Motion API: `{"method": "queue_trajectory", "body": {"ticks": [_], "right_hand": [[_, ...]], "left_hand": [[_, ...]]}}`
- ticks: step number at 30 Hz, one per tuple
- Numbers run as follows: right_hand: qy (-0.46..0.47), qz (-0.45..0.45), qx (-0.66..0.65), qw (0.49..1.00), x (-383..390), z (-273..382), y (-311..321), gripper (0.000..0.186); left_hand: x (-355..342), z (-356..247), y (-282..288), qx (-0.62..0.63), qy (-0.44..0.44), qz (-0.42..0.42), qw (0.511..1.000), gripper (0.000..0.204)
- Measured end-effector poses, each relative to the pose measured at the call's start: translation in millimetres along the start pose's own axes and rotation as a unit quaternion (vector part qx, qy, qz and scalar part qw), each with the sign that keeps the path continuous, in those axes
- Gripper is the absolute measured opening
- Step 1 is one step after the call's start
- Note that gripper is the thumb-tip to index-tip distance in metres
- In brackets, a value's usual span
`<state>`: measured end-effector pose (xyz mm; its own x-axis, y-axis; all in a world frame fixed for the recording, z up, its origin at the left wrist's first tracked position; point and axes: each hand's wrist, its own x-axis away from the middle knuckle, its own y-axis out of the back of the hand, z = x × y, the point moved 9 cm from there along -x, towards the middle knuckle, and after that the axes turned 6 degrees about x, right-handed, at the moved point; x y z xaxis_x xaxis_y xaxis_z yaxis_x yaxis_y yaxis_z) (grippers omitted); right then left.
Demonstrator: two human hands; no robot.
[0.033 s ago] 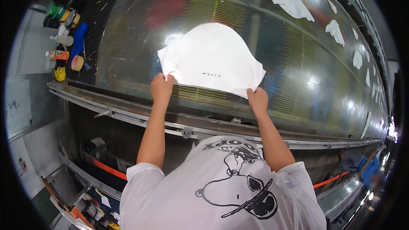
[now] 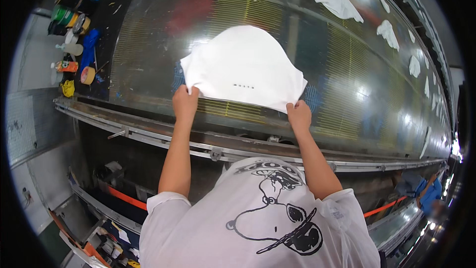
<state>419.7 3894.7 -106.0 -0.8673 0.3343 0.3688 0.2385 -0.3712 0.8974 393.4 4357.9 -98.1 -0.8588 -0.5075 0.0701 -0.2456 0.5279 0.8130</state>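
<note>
A white fabric piece [image 2: 243,59] with a rounded far edge and a short row of small dark marks near its near edge is spread over the long printing table [image 2: 148,64]. My left hand [image 2: 185,101] is closed on its near left corner, thumb and fingers pinching the cloth. At the near right corner my right hand [image 2: 299,115] grips the same piece in a pinch. Between the hands the near edge runs taut. Blue curved-line marks [image 2: 312,97] on the tabletop show beside the right end of the fabric.
More white fabric pieces [image 2: 339,4] lie along the table's far and right parts. Bottles, ink tubs and a tape roll [image 2: 88,75] stand at the left end. A metal rail [image 2: 198,146] runs along the near edge. Another person [image 2: 429,193] is at the far right.
The whole view has shifted very slightly, with the table scene a few pixels further left. Both hands keep their pinch on the white fabric piece.
</note>
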Motion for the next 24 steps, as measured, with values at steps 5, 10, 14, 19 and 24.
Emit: {"method": "queue_trajectory", "body": {"ticks": [5, 10, 14, 19, 24], "right_hand": [[-0.023, -0.033, -0.033, 0.999, 21, -12, 2, 0.036], [-0.032, -0.003, -0.033, 0.999, 1, -4, -9, 0.031], [-0.026, 0.101, -0.161, 0.981, -9, 3, -23, 0.025], [-0.108, 0.146, -0.501, 0.846, -1, -1, -31, 0.013], [-0.144, 0.165, -0.554, 0.803, 6, -8, -32, 0.013]], "left_hand": [[1, 18, -15, 0.210, 0.120, 0.030, 0.970, 0.030], [-4, 20, -29, 0.385, 0.223, 0.077, 0.892, 0.033], [2, 22, -35, 0.504, 0.327, 0.151, 0.785, 0.025], [-4, 18, -29, 0.556, 0.353, 0.169, 0.733, 0.020], [-8, 15, -20, 0.436, 0.289, 0.160, 0.837, 0.019]]}}
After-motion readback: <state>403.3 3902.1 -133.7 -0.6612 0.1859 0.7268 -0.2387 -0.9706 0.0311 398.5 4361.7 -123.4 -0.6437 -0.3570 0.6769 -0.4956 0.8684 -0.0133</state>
